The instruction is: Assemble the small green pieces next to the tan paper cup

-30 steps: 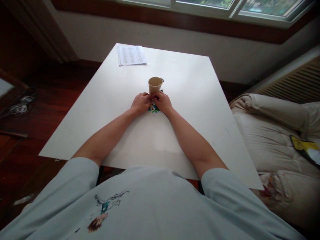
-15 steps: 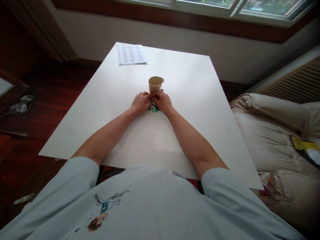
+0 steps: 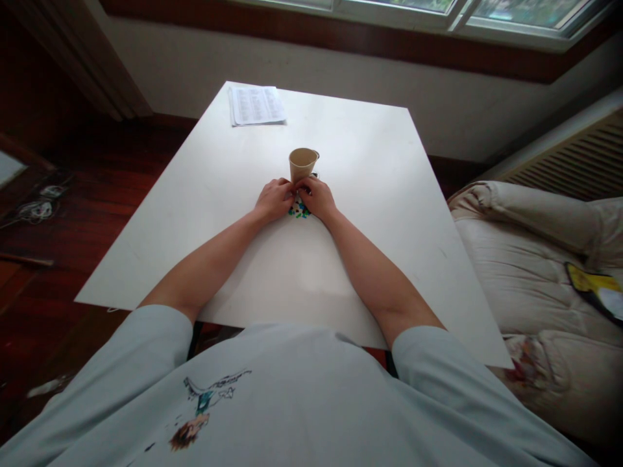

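My left hand [image 3: 275, 198] and my right hand [image 3: 317, 197] meet fingertip to fingertip near the middle of the white table [image 3: 311, 272]. Both are pinched closed, and whatever small thing lies between the fingertips is too small to make out. Just beneath and between them is a little pile of blue, green, white and dark bits [image 3: 298, 210], partly covered by the hands. A tan paper cup [image 3: 302, 162] stands upright right behind the fingers, its base hidden by them. Something small and dark with a loop [image 3: 316, 175] shows behind the cup's right side.
Printed sheets of paper [image 3: 257, 106] lie at the table's far left corner. A beige padded sofa [image 3: 525, 253] stands along the right side, with a yellow and black item [image 3: 596, 285] on it. Beyond the table are a wall and window [image 3: 438, 16].
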{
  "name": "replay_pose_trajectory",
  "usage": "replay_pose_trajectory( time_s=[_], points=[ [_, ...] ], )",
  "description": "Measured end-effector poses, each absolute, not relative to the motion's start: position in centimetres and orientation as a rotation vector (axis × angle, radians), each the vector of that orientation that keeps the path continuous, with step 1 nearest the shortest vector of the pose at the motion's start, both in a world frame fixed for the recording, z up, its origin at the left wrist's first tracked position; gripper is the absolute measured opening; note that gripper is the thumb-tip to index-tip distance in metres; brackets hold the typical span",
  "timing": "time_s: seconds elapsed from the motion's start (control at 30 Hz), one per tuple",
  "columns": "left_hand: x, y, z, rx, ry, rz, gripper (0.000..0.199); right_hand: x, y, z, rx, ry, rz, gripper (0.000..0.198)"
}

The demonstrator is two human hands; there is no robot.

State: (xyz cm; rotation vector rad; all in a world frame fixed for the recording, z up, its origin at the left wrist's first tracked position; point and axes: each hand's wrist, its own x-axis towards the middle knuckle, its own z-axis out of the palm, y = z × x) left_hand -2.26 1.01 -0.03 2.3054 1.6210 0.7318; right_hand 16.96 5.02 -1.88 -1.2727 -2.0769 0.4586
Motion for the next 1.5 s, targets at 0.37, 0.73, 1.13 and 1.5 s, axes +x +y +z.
replay_pose_trajectory(
  time_s=[0.37, 0.73, 1.13, 1.5],
  points=[
    [-2.25, 0.96, 0.12, 2.296, 1.615, 0.73, 0.038, 17.02, 5.05, -1.96, -1.266, -2.063, 0.444, 0.027],
    [-2.23, 0.85, 0.17, 2.307, 1.618, 0.719, 0.038, 16.96, 4.67, -1.48, -1.271, -2.081, 0.439, 0.027],
    [-2.18, 0.76, 0.28, 2.287, 1.613, 0.736, 0.036, 16.99, 4.81, -1.7, -1.268, -2.068, 0.441, 0.027],
    [-2.34, 0.93, 0.02, 2.293, 1.602, 0.745, 0.035, 16.93, 4.65, -1.41, -1.273, -2.067, 0.471, 0.026]
  ],
)
